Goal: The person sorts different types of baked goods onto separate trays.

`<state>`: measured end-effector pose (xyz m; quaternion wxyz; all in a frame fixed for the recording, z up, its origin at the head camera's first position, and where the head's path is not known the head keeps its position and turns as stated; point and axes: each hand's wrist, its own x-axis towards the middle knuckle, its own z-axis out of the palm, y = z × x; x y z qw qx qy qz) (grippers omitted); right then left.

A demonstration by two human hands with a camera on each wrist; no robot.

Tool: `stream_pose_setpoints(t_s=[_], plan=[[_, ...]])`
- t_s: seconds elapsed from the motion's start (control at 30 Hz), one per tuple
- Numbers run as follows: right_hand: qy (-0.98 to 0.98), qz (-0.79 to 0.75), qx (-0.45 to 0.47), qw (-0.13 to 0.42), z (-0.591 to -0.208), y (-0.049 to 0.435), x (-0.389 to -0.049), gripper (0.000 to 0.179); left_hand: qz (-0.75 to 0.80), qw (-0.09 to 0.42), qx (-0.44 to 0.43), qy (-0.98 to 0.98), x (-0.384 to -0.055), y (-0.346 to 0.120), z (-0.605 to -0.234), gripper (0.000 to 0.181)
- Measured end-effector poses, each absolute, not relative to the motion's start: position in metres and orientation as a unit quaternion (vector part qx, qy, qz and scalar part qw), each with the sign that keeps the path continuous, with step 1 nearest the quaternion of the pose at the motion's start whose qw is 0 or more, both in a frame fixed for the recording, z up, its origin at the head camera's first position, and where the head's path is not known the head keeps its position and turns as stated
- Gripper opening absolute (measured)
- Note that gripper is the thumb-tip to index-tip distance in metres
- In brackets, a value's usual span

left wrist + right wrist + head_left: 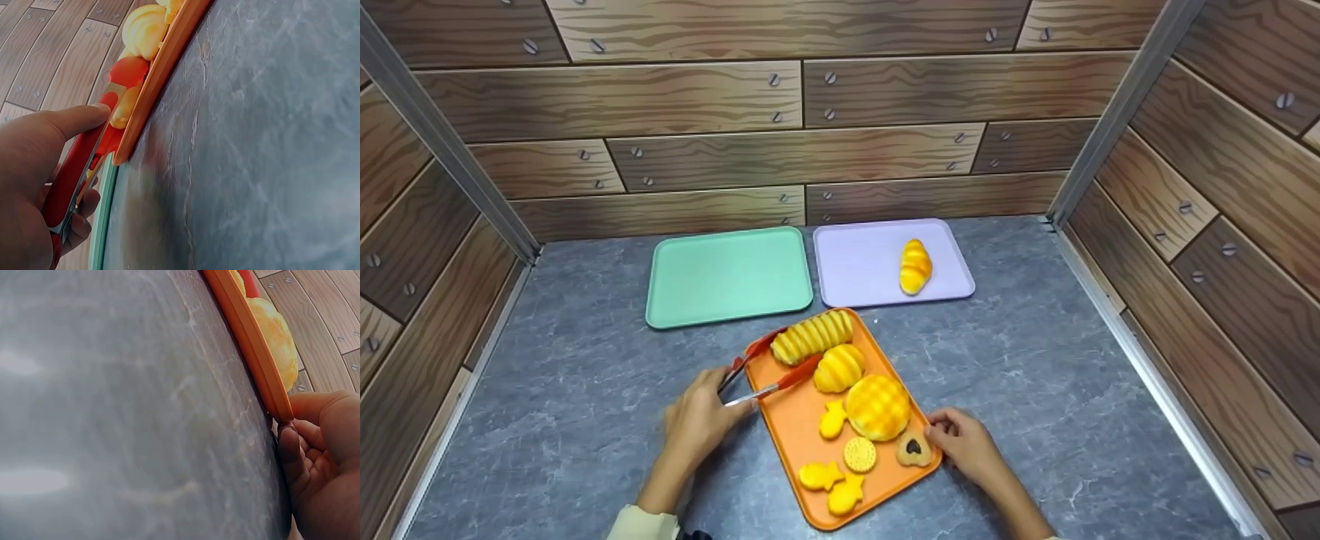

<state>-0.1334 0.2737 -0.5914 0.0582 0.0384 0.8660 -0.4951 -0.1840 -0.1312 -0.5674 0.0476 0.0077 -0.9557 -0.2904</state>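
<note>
1. Left hand curled round red tongs, thumb along the upper arm, other fingers wrapped underneath; a firm hold, probably so that both arms can be squeezed together.
2. Tongs' tips set on either side of the long ridged bread at the far end of the orange tray; narrow gap, tips touching or nearly touching the bread, hard to tell which.
3. Right hand at the near right edge of the orange tray, fingers bent and pressed against the rim, likely to keep the tray from sliding on the grey worktop.
4. On the same tray: an oval bun, a round bun, small cookies nearer the person.
5. Behind, side by side: green tray, and lilac tray carrying one small bread roll.
</note>
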Motion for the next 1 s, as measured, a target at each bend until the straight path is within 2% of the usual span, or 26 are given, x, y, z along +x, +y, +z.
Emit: stream_pose_setpoints(t_s=[0.5, 1.0], plan=[[0.867, -0.491, 0.048, 0.065, -0.592, 0.2747, -0.1339, 0.015, -0.307, 0.082, -0.001, -0.948, -0.185, -0.1314, -0.5719, 0.065], [0.864, -0.5, 0.033, 0.056, -0.5893, 0.2739, -0.1322, 0.019, -0.31, 0.078, 0.01, -0.948, -0.1802, -0.1343, -0.5634, 0.065]])
